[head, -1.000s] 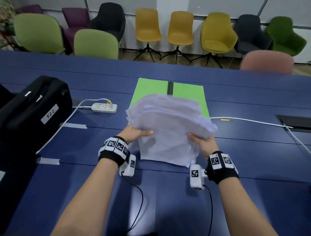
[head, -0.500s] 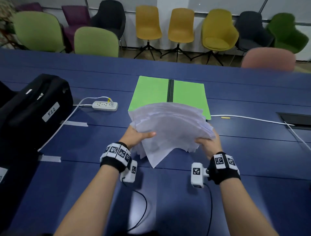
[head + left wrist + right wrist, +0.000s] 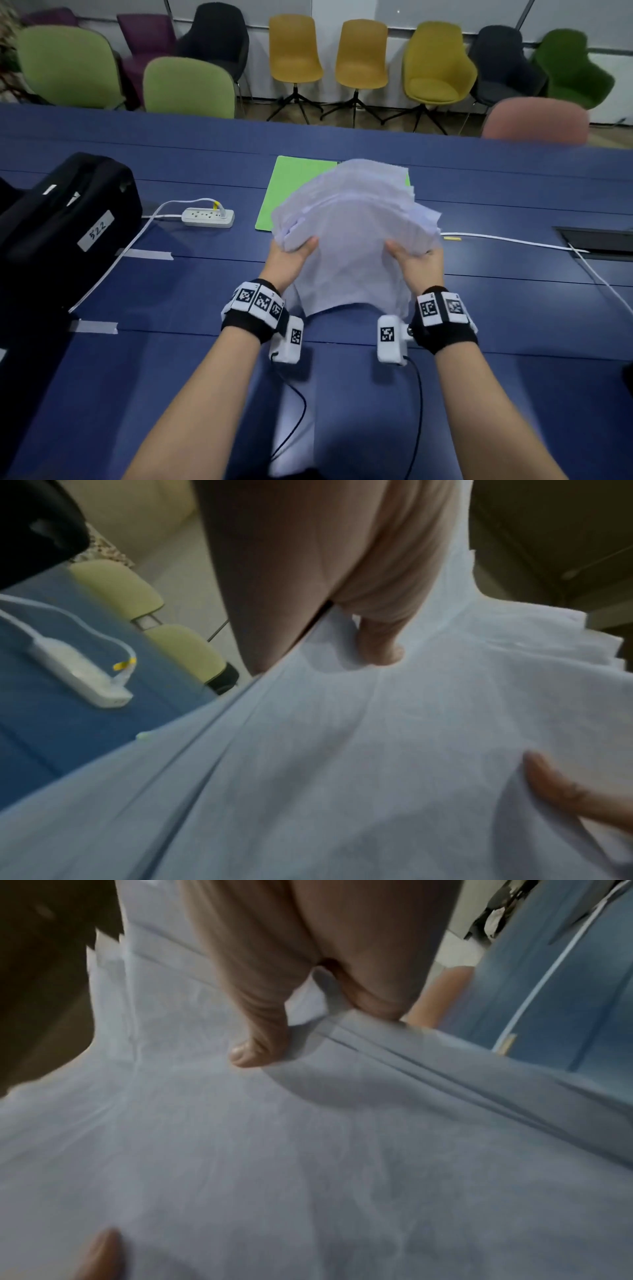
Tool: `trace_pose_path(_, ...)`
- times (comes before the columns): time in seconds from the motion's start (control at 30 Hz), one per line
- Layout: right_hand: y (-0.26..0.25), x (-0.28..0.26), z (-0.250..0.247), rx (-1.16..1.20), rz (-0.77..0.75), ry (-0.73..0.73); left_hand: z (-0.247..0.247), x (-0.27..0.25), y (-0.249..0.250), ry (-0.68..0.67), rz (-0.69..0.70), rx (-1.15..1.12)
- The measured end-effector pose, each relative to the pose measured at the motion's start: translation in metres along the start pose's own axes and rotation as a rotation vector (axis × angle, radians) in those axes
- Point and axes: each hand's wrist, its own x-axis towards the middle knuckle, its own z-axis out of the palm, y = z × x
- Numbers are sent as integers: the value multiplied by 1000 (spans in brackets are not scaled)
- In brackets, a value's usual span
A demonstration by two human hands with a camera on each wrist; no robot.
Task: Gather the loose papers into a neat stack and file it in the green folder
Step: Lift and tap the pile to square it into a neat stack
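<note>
Left hand (image 3: 291,255) and right hand (image 3: 416,262) each grip a side of the uneven papers (image 3: 352,219), held above the table before the open folder (image 3: 291,192). Squaring seems underway; next, tap edges flush.

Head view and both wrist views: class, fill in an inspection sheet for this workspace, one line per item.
Surface: blue table, strips of tape stuck on it.
Job's things: uneven stack of papers held above the table; green folder lies open behind it.
Clutter: black case labelled 522.
Hands: left hand and right hand each grip a side of the stack, thumbs on top.
Cables: white power strip with lead; white cable at right.
Surroundings: coloured chairs beyond the table.
</note>
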Motion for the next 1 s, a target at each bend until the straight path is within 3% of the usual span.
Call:
trace_pose_path(0.1, -12, -1, -9, 14, -71, -25, -10, -12, 1, -41, -49, -67)
trace_pose_path(0.17, -7, -8, -10, -75, -28, -35, -19, -16, 3, -107, -85, -48)
trace_pose_path(0.3, 2, -12, -10, -246, 46, 19, -38, -10, 41, -192, 46, 105)
trace_pose_path(0.47, -23, -9, 9, -604, -163, -89, -44, 2, 94, -338, 241, 694)
trace_pose_path(0.53, -47, -15, 21, -721, -265, -152, -43, 10, 94, -311, 259, 856)
trace_pose_path(0.63, -77, -24, 31, -828, -391, -186, -43, 14, 84, -238, 192, 739)
trace_pose_path(0.77, -90, -18, 22, -799, -375, -212, -41, 12, 65, -73, 123, 555)
trace_pose_path(0.87, -82, -4, -2, -900, -273, -305, -48, 7, 63, -13, 65, 365)
trace_pose_path(1.0, -43, 9, -48, -913, 1, -332, -78, 4, 41, 43, -18, 170)
